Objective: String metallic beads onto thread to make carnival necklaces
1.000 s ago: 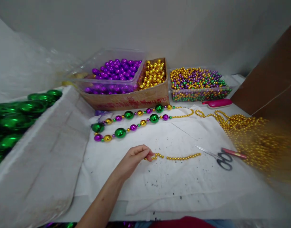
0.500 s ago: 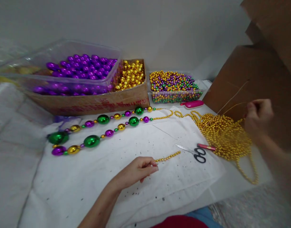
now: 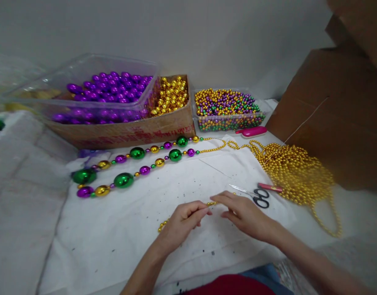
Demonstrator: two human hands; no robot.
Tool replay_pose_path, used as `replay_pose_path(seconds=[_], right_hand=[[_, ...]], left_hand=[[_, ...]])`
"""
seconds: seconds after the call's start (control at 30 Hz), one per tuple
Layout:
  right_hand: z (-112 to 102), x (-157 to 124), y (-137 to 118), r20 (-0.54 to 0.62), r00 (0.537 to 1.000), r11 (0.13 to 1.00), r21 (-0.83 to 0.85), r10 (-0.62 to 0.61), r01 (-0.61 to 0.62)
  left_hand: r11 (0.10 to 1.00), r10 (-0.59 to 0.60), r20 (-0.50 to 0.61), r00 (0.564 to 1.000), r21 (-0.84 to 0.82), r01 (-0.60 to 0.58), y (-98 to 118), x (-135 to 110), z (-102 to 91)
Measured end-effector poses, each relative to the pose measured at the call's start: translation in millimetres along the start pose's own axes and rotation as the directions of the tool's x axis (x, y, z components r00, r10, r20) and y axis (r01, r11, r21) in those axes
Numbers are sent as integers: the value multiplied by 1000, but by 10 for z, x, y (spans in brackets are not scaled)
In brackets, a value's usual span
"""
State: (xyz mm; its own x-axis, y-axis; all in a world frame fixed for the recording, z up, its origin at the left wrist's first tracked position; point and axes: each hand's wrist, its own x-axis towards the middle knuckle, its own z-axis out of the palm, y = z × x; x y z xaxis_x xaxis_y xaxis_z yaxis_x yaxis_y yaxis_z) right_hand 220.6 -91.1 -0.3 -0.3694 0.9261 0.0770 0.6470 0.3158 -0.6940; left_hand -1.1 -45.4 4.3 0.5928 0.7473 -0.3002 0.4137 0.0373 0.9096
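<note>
My left hand (image 3: 187, 219) is closed, pinching a short gold bead strand (image 3: 212, 203) between thumb and fingers. One looped end of that strand shows at the left, beside the hand. Just right of it is my right hand (image 3: 244, 213), its fingers stretched over the strand and its thumb held apart. Part of the strand is hidden by the right hand. Scissors (image 3: 260, 198) with black handles lie on the white cloth behind the right hand. A finished-looking necklace (image 3: 123, 180) of green, purple and gold beads stretches across the cloth farther back.
A heap of gold bead strands (image 3: 294, 172) lies at the right, with a red stick-like item (image 3: 270, 187) beside it. Behind are a tub of purple beads (image 3: 114, 105), a cardboard box of gold beads (image 3: 130, 134), a tub of small mixed beads (image 3: 231, 117), and a pink object (image 3: 253, 131).
My right hand has come from above the gold heap at the right to beside my left hand. A gold strand end now shows left of my left hand.
</note>
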Motion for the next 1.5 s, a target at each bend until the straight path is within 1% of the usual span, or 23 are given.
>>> replay_pose_path(seconds=[0.07, 0.17, 0.2, 0.27, 0.33, 0.4, 0.5, 0.57, 0.63, 0.77, 0.83, 0.93, 1.03, 1.13, 1.2, 1.23, 1.27, 1.33, 1.37, 1.4, 1.43, 1.47, 1.5], right_hand=[[142, -18, -144, 50, 997, 994, 88, 53, -57], [272, -198, -215, 62, 986, 962, 222, 152, -162], [320, -275, -228, 65, 982, 951, 247, 175, -186], [433, -417, -265, 27, 980, 960, 201, 195, -197], [550, -516, -318, -80, 985, 987, 66, 154, -149], [642, -566, -373, -211, 976, 996, -55, 51, -64], [695, -577, -417, -369, 928, 997, -75, -42, 16], [677, -570, -410, -452, 892, 1000, -11, 16, -23], [639, -562, -379, -496, 859, 992, 79, 125, -99], [568, -556, -290, -445, 823, 921, 319, 353, -223], [547, -558, -254, -393, 846, 908, 353, 362, -225], [523, -567, -221, -351, 882, 930, 300, 316, -213], [502, -576, -213, -359, 869, 926, 290, 341, -243], [489, -575, -225, -375, 842, 895, 371, 388, -247], [497, -567, -233, -394, 804, 839, 496, 446, -223], [509, -560, -233, -387, 778, 783, 587, 496, -207], [526, -552, -228, -359, 748, 699, 690, 557, -189], [565, -533, -203, -242, 702, 469, 871, 670, -146], [583, -524, -185, -180, 688, 363, 923, 703, -130], [594, -516, -166, -140, 677, 294, 949, 723, -117], [598, -509, -150, -120, 668, 257, 960, 734, -111], [593, -506, -140, -129, 663, 268, 957, 738, -113], [578, -506, -139, -173, 655, 330, 936, 736, -124]], left_hand=[[997, -9, 41, 999, 75, 6, -39, -123, -31], [973, -19, 172, 985, 231, -21, -164, -300, -53], [965, -2, 185, 983, 258, -46, -199, -336, -35], [966, 58, 119, 991, 244, -86, -225, -356, 53], [990, 82, -25, 996, 117, -79, -183, -306, 209], [992, 33, -103, 994, -115, -44, -105, -210, 409], [878, -75, -46, 996, -477, 44, -23, -66, 703], [791, -142, 13, 990, -599, 122, -23, -7, 835], [744, -186, 55, 981, -645, 176, -47, 21, 896], [718, -215, 107, 971, -657, 231, -82, 26, 880], [715, -232, 114, 966, -654, 249, -85, 24, 857], [709, -248, 123, 961, -653, 267, -82, 27, 837], [716, -255, 103, 962, -648, 259, -72, 26, 840], [708, -253, 46, 966, -672, 217, -63, 17, 872], [682, -259, 36, 965, -700, 210, -65, 9, 911], [665, -265, 46, 963, -715, 216, -72, 5, 936], [646, -270, 63, 961, -728, 229, -81, 1, 962], [610, -274, 115, 955, -746, 265, -106, -11, 1012], [600, -270, 139, 953, -749, 279, -120, -19, 1032], [597, -262, 160, 952, -748, 290, -134, -28, 1045], [602, -246, 181, 952, -741, 296, -146, -37, 1051], [619, -225, 195, 955, -728, 294, -156, -46, 1047], [652, -202, 200, 959, -704, 283, -162, -52, 1035]])
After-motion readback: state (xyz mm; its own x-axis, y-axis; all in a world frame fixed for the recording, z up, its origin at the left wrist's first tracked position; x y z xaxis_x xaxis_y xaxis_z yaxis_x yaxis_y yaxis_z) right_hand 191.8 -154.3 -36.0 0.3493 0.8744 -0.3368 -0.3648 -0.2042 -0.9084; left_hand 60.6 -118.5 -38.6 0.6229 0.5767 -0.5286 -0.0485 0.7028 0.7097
